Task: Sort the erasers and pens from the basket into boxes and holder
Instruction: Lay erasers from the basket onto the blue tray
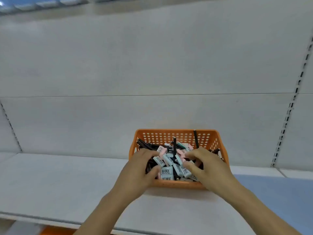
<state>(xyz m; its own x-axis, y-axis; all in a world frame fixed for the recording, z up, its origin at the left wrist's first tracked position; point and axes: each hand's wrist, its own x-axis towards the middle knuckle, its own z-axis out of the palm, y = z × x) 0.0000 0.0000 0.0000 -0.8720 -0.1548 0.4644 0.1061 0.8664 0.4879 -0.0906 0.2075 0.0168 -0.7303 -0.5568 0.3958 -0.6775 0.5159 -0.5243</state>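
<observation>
Two bare forearms reach up from the bottom edge of the frame, nearest the viewer. The left hand (138, 172), just left of centre in the lower half, dips over the near left corner of an orange perforated basket (177, 135); its fingers are curled down among the contents and its thumb presses a pale blue eraser with a barcode label (166, 172). Whether it really grips anything cannot be told. The right hand (205, 167), just right of centre, is curled over the basket's right side, fingertips buried in the pile; what it holds, if anything, is hidden.

The basket sits on a white shelf (59, 180) in the lower middle of the frame. It is heaped with small boxed erasers (169, 159), pale blue and pink, mixed with black pens (149, 145); two pens stand upright against the far wall.

No boxes or pen holder appear anywhere in view. Behind the basket rises a plain white back panel (152, 65).

Judging by the full basket, sorting has barely begun; nearly everything is left to separate.
</observation>
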